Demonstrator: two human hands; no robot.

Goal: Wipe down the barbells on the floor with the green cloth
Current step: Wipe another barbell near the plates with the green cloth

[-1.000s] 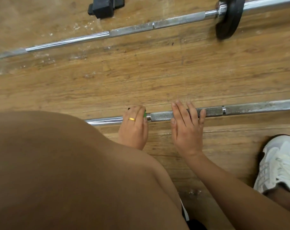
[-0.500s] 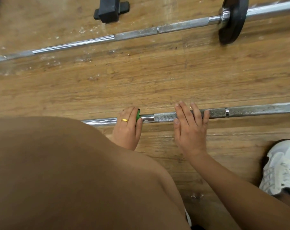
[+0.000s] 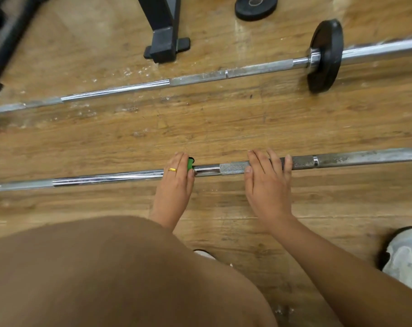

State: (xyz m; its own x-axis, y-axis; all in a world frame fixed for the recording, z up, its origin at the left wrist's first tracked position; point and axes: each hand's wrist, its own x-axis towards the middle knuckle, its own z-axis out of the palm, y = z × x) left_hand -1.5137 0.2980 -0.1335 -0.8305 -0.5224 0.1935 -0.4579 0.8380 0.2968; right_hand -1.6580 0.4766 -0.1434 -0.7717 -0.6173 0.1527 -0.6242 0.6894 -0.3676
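From the head camera, your left hand (image 3: 176,182) is wrapped over the near barbell (image 3: 106,178), fingers together and curled down around the green cloth (image 3: 190,163). Only a small fold of the cloth shows, at the edge of that hand that faces your right hand, pressed against the smooth chrome of the shaft. A gold ring (image 3: 172,169) sits on one finger of that hand. Your right hand (image 3: 267,185) lies near it further along the same bar, apart from the cloth. Its fingers are straight and slightly spread, laid flat across the knurled grip section, with the thumb alongside the bar on your side. Beyond both hands, well apart across the wooden floor (image 3: 224,128), the far barbell (image 3: 200,79) lies with a black weight plate (image 3: 325,55) on its sleeve, past your right hand. Further off stand a black rack foot (image 3: 165,46) and a loose plate (image 3: 255,7). Behind your right forearm is a white shoe (image 3: 405,258), and a brown trouser leg (image 3: 106,267) covers your left wrist.
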